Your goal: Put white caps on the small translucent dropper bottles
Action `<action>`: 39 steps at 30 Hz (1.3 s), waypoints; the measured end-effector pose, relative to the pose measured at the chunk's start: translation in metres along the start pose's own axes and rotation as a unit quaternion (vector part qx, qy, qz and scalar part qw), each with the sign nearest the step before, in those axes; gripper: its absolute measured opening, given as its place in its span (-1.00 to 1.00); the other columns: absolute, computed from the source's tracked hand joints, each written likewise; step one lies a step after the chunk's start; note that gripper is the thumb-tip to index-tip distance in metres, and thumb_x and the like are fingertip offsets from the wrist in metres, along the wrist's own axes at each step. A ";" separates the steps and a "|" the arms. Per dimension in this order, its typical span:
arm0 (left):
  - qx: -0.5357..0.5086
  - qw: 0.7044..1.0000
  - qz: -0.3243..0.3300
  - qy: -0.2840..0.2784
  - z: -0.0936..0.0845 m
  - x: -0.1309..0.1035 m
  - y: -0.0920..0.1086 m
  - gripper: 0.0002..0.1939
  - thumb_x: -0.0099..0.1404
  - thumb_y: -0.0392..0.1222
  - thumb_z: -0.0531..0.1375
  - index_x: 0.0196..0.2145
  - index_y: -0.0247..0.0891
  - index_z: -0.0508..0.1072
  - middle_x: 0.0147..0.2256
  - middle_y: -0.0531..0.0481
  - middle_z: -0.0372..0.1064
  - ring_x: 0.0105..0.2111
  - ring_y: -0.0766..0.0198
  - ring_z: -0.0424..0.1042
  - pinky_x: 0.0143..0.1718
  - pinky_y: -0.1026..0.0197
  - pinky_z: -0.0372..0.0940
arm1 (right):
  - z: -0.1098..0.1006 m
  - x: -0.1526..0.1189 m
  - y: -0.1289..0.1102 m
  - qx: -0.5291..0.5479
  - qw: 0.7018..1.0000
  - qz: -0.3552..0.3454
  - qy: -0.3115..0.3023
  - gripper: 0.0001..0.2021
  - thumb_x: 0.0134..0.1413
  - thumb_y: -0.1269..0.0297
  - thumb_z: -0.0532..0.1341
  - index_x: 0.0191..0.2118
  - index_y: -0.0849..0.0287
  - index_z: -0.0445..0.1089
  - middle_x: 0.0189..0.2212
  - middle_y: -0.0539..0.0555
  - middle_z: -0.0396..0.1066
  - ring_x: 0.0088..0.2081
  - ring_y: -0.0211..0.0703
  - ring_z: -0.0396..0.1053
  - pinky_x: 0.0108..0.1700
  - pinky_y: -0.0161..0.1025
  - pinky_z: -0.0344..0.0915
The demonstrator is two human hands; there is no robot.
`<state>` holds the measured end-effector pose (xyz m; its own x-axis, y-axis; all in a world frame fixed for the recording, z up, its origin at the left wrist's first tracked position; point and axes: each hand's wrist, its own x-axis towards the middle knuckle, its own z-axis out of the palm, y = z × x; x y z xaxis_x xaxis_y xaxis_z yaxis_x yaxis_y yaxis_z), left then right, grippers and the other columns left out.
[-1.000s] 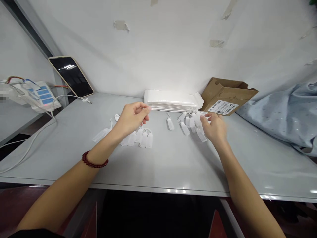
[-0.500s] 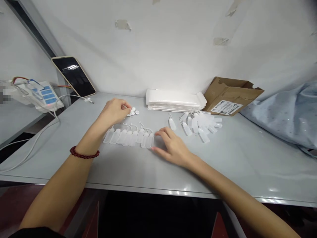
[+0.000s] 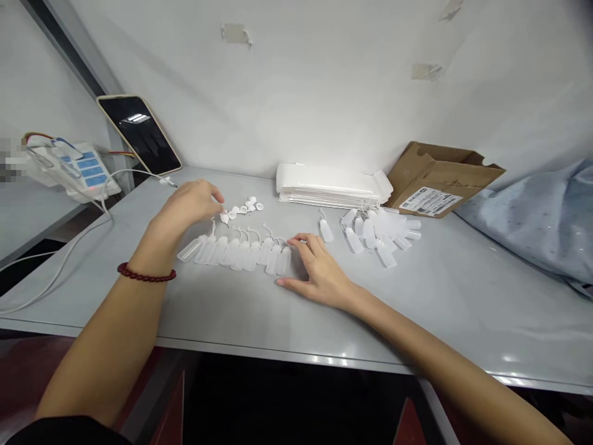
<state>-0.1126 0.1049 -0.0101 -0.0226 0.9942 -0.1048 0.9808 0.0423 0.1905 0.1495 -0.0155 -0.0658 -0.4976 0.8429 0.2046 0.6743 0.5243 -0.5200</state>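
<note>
While the right hand (image 3: pixel 319 272) sits at the right end of the row of frosted plastic pieces (image 3: pixel 238 253), thumb and index well spread, it has no visible hold on anything; can't tell if it touches the end piece. Left hand (image 3: pixel 192 199) is loosely curled, fingertips by the near-left end of the small white caps (image 3: pixel 241 209); can't tell if it pinches one. Row lies flat on the worktop (image 3: pixel 278 321), on the near side of the caps.

Risks, my read: pieces lie tight and some seem to overlap, so a sideways push from the right hand could skew the row or ride one over another. Loose cords (image 3: pixel 252 230) at their tops could snag a finger or each other. Caps look light; a brush from the left hand could scatter them. White cable (image 3: pixel 165 180) ends near that hand, could get dragged.

Containers: cardboard box (image 3: pixel 412 173) at back right, open, tilted; inside hidden, contents unknown. White flat packs (image 3: pixel 328 179) stacked beside it; contents, if any, unseen. Loose heap (image 3: pixel 382 232) of similar pieces lies in front, uncontained, with a lone piece (image 3: pixel 326 230) to its left.
</note>
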 end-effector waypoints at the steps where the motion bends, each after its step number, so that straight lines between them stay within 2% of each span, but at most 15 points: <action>1: 0.007 1.000 -0.004 -0.011 0.000 0.001 -0.001 -0.74 0.03 -0.16 0.22 -0.28 -0.22 0.53 -0.26 -0.17 0.52 -0.18 -0.08 0.45 -0.22 0.09 0.31 | 0.000 0.000 0.000 0.004 1.000 0.004 -0.004 -0.34 0.03 -0.06 0.26 0.14 0.26 0.15 0.07 0.31 0.15 0.06 0.14 0.17 0.04 0.10 0.30; 6: 0.023 0.998 -0.013 -0.052 0.002 0.001 0.003 -0.78 -0.02 -0.04 0.27 -0.43 -0.22 0.51 -0.28 -0.20 0.51 -0.24 -0.09 0.47 -0.29 0.08 0.30 | 0.001 -0.001 0.002 0.017 1.000 0.009 -0.010 -0.35 0.05 -0.07 0.24 0.16 0.21 0.12 0.05 0.30 0.15 0.06 0.13 0.20 0.05 0.12 0.30; 12: 0.023 0.997 -0.013 -0.069 0.004 0.000 0.008 -0.77 -0.03 -0.06 0.27 -0.42 -0.22 0.47 -0.29 -0.18 0.48 -0.27 -0.04 0.46 -0.37 0.12 0.26 | 0.003 0.000 0.004 0.018 1.000 0.018 -0.010 -0.36 0.05 -0.07 0.23 0.15 0.21 0.14 0.01 0.29 0.18 0.03 0.12 0.23 0.03 0.12 0.31; 19: 0.001 0.999 0.000 -0.050 0.005 -0.002 0.010 -0.76 -0.06 -0.03 0.27 -0.47 -0.22 0.43 -0.31 -0.19 0.47 -0.32 -0.05 0.46 -0.43 0.11 0.22 | 0.002 0.001 0.003 0.012 0.999 0.029 -0.029 -0.32 0.05 -0.09 0.23 0.16 0.25 0.12 0.04 0.30 0.15 0.04 0.11 0.22 0.06 0.09 0.29; 27: 0.009 0.996 -0.006 -0.085 0.004 -0.005 0.014 -0.79 -0.08 -0.07 0.24 -0.47 -0.22 0.45 -0.37 -0.15 0.49 -0.38 0.02 0.45 -0.47 0.15 0.20 | 0.001 0.001 0.001 -0.004 0.999 0.022 -0.028 -0.40 0.12 -0.01 0.20 0.15 0.28 0.15 0.04 0.31 0.15 0.08 0.12 0.17 0.08 0.06 0.27; 31: -0.017 0.997 -0.011 -0.071 0.004 -0.003 0.013 -0.81 -0.13 -0.11 0.25 -0.49 -0.23 0.47 -0.40 -0.12 0.51 -0.37 0.03 0.46 -0.47 0.18 0.21 | 0.001 0.001 0.001 0.000 0.999 0.023 -0.027 -0.43 0.12 0.05 0.20 0.15 0.31 0.16 0.04 0.32 0.16 0.09 0.13 0.17 0.09 0.07 0.26; 34: -0.033 0.998 -0.009 -0.046 0.001 -0.001 0.009 -0.79 -0.13 -0.07 0.24 -0.49 -0.21 0.47 -0.40 -0.08 0.50 -0.33 0.02 0.46 -0.44 0.18 0.21 | 0.001 0.000 0.002 0.016 0.999 0.024 -0.021 -0.44 0.11 0.06 0.22 0.13 0.31 0.18 0.03 0.31 0.18 0.08 0.12 0.18 0.08 0.06 0.26; 39: -0.091 0.996 -0.019 0.004 -0.008 -0.009 0.010 -0.70 -0.13 -0.02 0.28 -0.42 -0.23 0.46 -0.36 -0.09 0.50 -0.29 0.02 0.46 -0.42 0.17 0.22 | 0.000 -0.002 0.005 0.070 0.997 0.019 0.030 -0.46 0.10 0.10 0.24 0.12 0.28 0.19 0.00 0.27 0.23 0.03 0.04 0.25 0.03 0.00 0.30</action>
<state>-0.1042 0.0972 0.0006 -0.0610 0.9923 -0.1082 0.9275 0.0964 0.3612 0.1535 -0.0142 -0.0688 -0.4368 0.8699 0.2292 0.6067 0.4730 -0.6388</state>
